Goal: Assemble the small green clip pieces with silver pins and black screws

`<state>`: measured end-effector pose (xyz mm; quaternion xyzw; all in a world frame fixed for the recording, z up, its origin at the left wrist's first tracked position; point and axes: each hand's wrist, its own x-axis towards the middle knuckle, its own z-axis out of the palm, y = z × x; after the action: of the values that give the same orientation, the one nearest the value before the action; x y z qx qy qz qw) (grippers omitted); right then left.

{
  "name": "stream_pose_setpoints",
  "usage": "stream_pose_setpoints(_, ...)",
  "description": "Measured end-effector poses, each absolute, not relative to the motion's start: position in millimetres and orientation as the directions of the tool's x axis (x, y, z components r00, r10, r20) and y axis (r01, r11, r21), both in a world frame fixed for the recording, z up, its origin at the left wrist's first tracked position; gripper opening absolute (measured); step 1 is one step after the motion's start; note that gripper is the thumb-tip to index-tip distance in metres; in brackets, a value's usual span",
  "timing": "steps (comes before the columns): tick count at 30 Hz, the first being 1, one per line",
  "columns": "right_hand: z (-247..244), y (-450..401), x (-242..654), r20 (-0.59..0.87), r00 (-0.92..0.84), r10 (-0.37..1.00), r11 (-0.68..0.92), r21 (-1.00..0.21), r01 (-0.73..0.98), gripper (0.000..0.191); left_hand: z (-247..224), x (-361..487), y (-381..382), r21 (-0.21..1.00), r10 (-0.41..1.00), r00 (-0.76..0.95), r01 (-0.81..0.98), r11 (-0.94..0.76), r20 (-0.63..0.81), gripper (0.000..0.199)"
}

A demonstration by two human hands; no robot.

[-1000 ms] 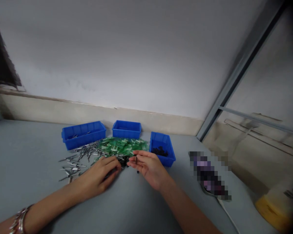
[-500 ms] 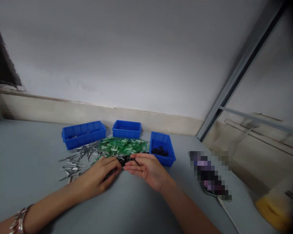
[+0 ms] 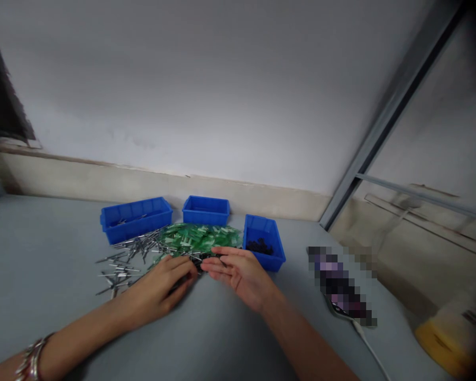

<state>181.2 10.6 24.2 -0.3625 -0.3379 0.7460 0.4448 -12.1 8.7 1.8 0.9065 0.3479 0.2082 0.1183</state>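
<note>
Black parts (image 3: 203, 263) are lying in a small, loose heap on the bench (image 3: 43, 264), between the person's two hands and along the front of a pile of green plastic pieces (image 3: 198, 236). The left hand (image 3: 162, 286) is resting over the heap's left side with its fingers curling down and pressed together, but the grip is hiding whether it is pinching anything. The right hand (image 3: 240, 275) is reaching in from the other side, its grip loosely spread and its fingers pointing toward the heap and nearly touching the left hand. Silver metal pins (image 3: 122, 267) are scattering across the bench to the left of the green pile, with their nearest ends running under the left hand. Three blue plastic bins are standing behind the pile: the left bin (image 3: 136, 221) is holding a few pins, the middle bin (image 3: 205, 210) is sitting against the wall's lower band, and the right bin (image 3: 263, 242) is holding a cluster of black parts (image 3: 258, 246). A pixelated object (image 3: 339, 286) is lying on the bench further right, trailing a white cable (image 3: 368, 349).
</note>
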Motion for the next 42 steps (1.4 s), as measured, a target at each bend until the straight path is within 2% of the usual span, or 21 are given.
stream_pose_setpoints(11,25.1,10.7,180.6,-0.254,-0.31,0.916,-0.379,-0.803,-0.46,0.016,-0.7,-12.5,9.3,0.359,0.67,0.674,0.57,-0.739,0.311,0.015)
stream_pose_setpoints(17,27.4,10.3,179.9,-0.241,-0.322,0.916,-0.376,-0.797,-0.472,0.023,0.4,-12.1,8.5,0.351,0.677,0.671,0.582,-0.733,0.302,0.014)
stream_pose_setpoints(23,28.8,10.0,178.9,-0.289,-0.303,0.908,-0.407,-0.775,-0.483,0.027,2.8,-11.3,8.1,0.35,0.677,0.684,0.585,-0.732,0.271,0.015)
stream_pose_setpoints(42,22.3,11.2,180.9,-0.23,-0.332,0.915,-0.378,-0.777,-0.504,0.023,1.4,-11.3,7.8,0.348,0.673,0.678,0.579,-0.737,0.296,0.015)
